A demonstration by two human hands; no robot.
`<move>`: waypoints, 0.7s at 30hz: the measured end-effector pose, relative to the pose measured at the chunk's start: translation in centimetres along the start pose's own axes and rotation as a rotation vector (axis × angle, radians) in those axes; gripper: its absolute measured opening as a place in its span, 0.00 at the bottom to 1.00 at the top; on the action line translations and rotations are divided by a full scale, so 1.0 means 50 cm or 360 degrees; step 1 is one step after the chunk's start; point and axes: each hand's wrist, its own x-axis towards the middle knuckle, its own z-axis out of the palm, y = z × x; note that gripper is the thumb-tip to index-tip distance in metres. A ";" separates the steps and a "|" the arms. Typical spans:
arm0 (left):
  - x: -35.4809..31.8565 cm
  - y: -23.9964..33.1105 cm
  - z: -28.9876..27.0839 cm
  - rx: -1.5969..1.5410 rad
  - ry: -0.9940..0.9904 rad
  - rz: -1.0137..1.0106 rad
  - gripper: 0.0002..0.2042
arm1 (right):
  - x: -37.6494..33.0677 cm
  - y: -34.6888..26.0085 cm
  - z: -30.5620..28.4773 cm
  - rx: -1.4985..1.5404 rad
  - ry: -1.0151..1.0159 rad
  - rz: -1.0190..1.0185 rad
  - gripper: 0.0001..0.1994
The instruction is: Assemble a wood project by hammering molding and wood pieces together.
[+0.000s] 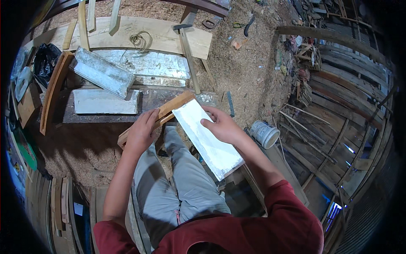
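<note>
My left hand (141, 132) is closed around a brown wooden piece (176, 104) that slants up to the right. In my right hand (222, 126) is a flat rectangular board (209, 142) with a white, chalky face and darker edges. The thumb rests on its face while the other fingers go out of sight at its edge and back. The far end of this board meets the wooden piece; whether they press together I cannot tell. Both are above my lap, in front of the bench.
On the low bench (101, 119) lie two whitish boards (105, 101), with a hammer (188, 53) behind. A curved wooden piece (56, 91) leans at the left, near a black plastic bag (46, 63). A white bucket (265, 134) stands right. Sawdust covers the ground (245, 80).
</note>
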 end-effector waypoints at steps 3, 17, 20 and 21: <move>-0.002 0.002 -0.001 -0.0028 -0.0025 -0.0033 0.40 | 0.001 -0.003 0.007 0.0000 0.0000 -0.0002 0.30; 0.079 0.059 0.060 -0.0082 0.0461 0.0400 0.25 | 0.042 -0.035 -0.009 -0.0100 -0.0102 0.0295 0.26; 0.082 0.064 0.081 -0.0113 0.0538 0.0429 0.14 | 0.024 -0.094 -0.007 0.0211 -0.0097 0.0550 0.26; 0.086 0.067 0.083 -0.0085 0.0565 0.0455 0.15 | 0.026 -0.068 -0.028 0.0206 -0.0084 0.0550 0.26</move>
